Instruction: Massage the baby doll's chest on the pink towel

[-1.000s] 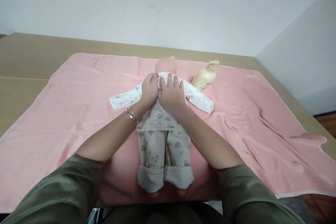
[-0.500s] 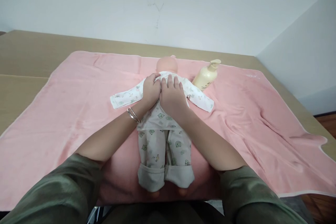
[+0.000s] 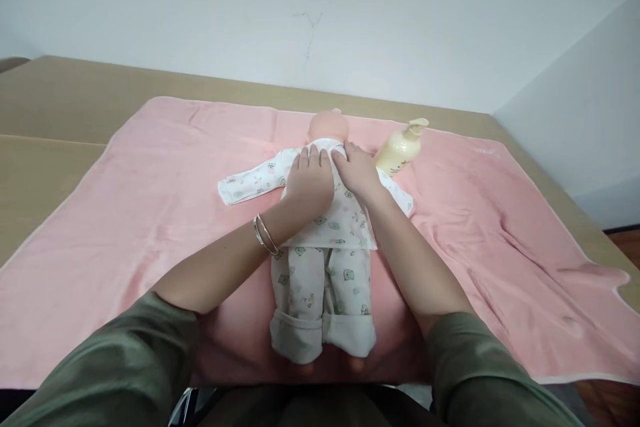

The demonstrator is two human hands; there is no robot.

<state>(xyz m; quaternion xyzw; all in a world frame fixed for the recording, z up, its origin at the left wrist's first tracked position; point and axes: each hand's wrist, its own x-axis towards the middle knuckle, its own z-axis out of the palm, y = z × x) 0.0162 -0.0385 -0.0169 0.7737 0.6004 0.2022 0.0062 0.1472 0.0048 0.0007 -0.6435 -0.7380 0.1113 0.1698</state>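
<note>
Across the upper back of the doll [image 3: 343,223], the left hand [image 3: 311,180] lies open and palm down, its fingers close together and pointing toward the head, so the touch seems spread broadly over the cloth. The right hand [image 3: 360,167] is open too, resting near the shoulder on its own side with the thumb angled toward the middle; neither appears to grip anything. Two bangles [image 3: 265,235] circle the left wrist, clear of the palm's contact. Beneath the hands, the doll lies stretched out, apparently face down, which would leave its back within easy reach of both arms. Its left-hand sleeve [image 3: 253,180] reaches outward, and the trousers [image 3: 305,287] have folded cuffs, perhaps because the legs are too long. Just beside the right-hand sleeve [image 3: 399,197] is a pump bottle [image 3: 400,149], near enough to reach. Under everything, a pink towel [image 3: 175,200] covers much of the desk [image 3: 60,103], probably as padding.
</note>
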